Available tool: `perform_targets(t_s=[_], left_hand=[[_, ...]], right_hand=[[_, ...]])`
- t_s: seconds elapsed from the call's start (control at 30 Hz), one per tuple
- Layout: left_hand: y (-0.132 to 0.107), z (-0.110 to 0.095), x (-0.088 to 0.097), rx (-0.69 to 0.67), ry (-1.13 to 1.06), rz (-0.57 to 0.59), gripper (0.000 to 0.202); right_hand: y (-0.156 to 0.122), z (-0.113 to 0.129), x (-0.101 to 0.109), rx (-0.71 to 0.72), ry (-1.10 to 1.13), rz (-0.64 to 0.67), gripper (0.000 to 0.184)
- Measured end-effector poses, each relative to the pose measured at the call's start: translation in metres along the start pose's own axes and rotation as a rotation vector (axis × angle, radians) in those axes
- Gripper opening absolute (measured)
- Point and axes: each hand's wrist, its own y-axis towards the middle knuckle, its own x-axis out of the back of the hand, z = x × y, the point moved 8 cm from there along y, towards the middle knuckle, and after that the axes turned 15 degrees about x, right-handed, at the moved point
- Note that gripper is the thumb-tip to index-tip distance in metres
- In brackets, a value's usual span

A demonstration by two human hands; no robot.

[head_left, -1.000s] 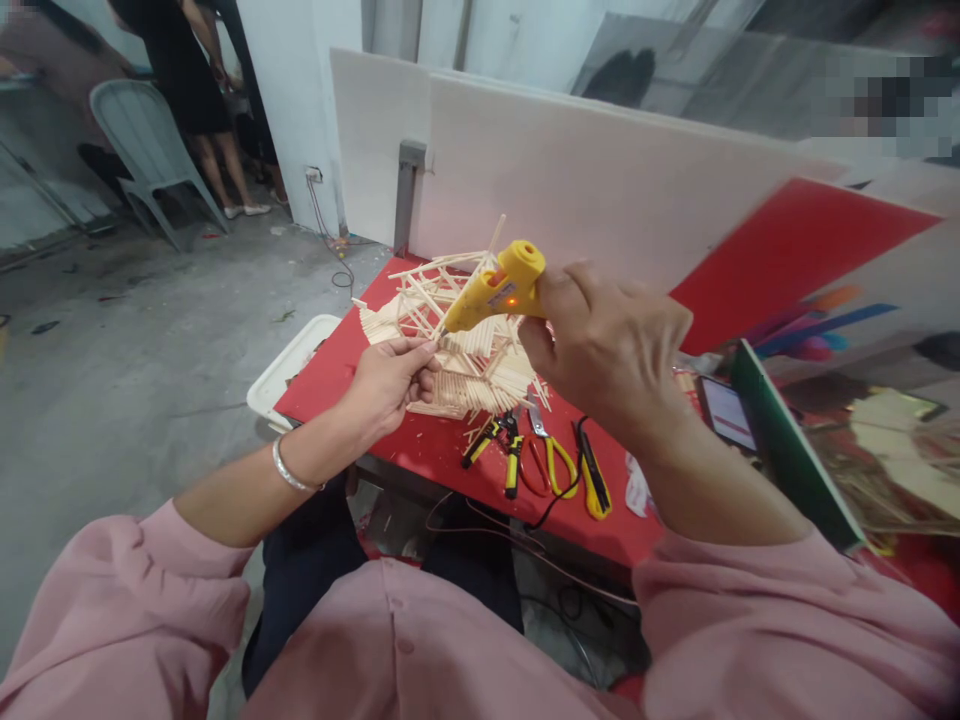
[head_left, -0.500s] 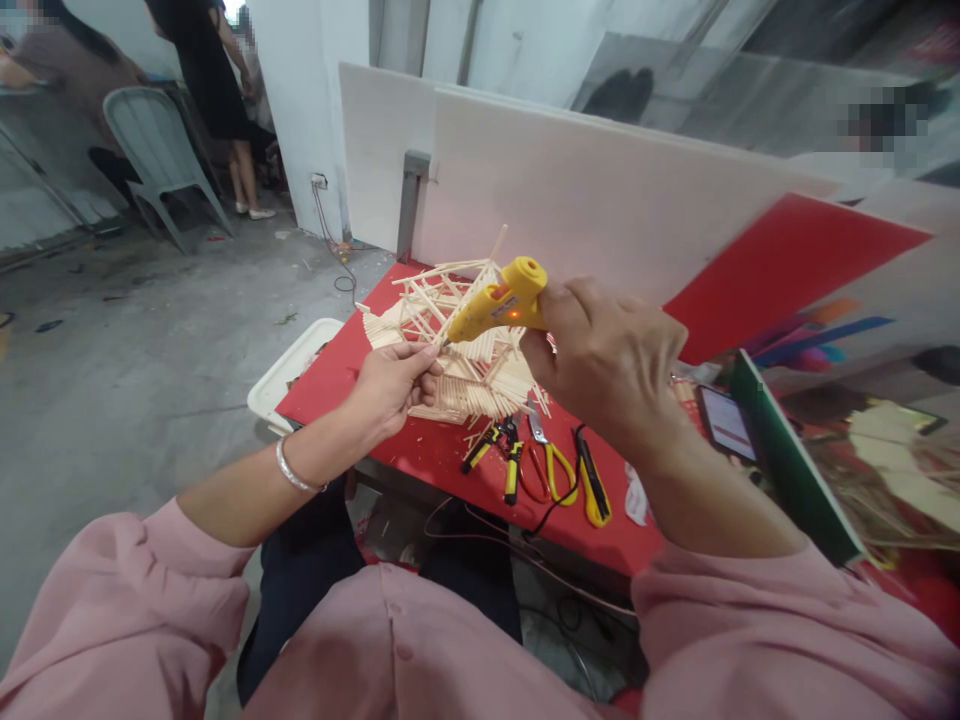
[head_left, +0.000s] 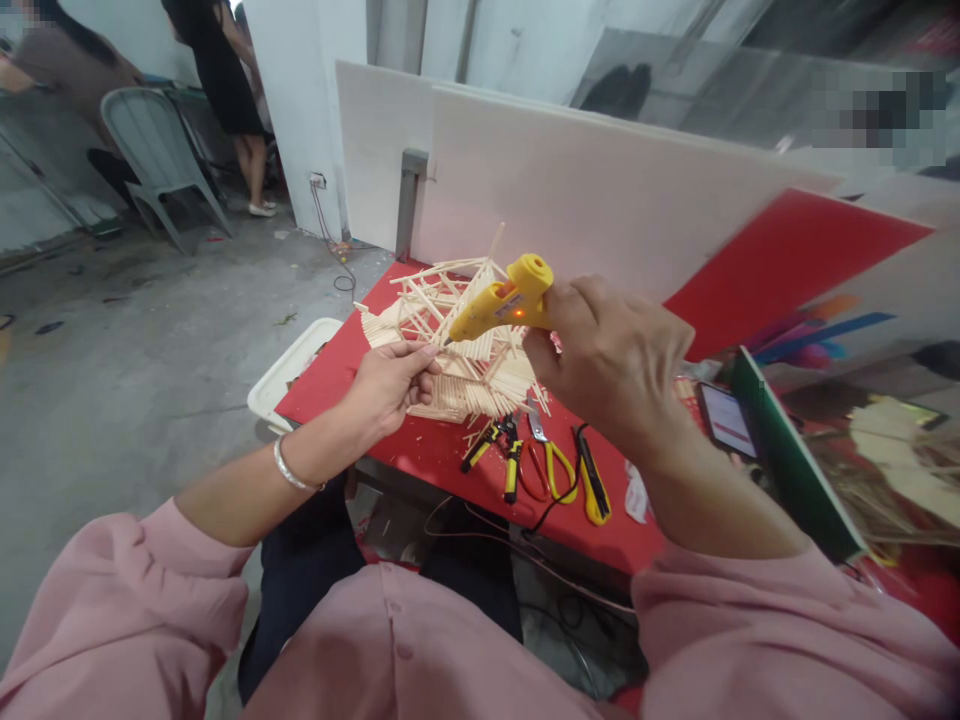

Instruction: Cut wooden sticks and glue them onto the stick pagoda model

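My right hand (head_left: 619, 355) is wrapped round the handle of a yellow glue gun (head_left: 499, 305), whose small orange light glows. The gun tilts down to the left, its nozzle close to the fingertips of my left hand (head_left: 394, 385). Thumb and forefinger of that hand are pinched together; whatever is between them is too small to make out. Just behind and beneath the fingers sits a model of thin pale wooden sticks (head_left: 457, 380), with ribbed slatted surfaces and loose-looking sticks on top. Hand and gun cover part of it.
On the red table (head_left: 427, 465) lie wire strippers (head_left: 512, 465), scissors (head_left: 556, 465) and a yellow utility knife (head_left: 594, 485). White boards (head_left: 570, 190) lean behind. A phone (head_left: 726, 420) and green panel (head_left: 787, 460) are at right. Another person (head_left: 225, 80) stands at far left.
My right hand and the glue gun have shifted slightly right, the nozzle drawing a little off my left fingertips. My left hand stays nearly still. The standing person in the background has moved right.
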Motion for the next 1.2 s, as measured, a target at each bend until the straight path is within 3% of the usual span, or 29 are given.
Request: perform_targets(t_s=[1.2], left_hand=[[0.0035, -0.0002, 0.0018, 0.006, -0.016, 0.037, 0.015]], right_hand=[[0.0026, -0.0062, -0.0057, -0.093, 0.060, 0.042, 0.039]])
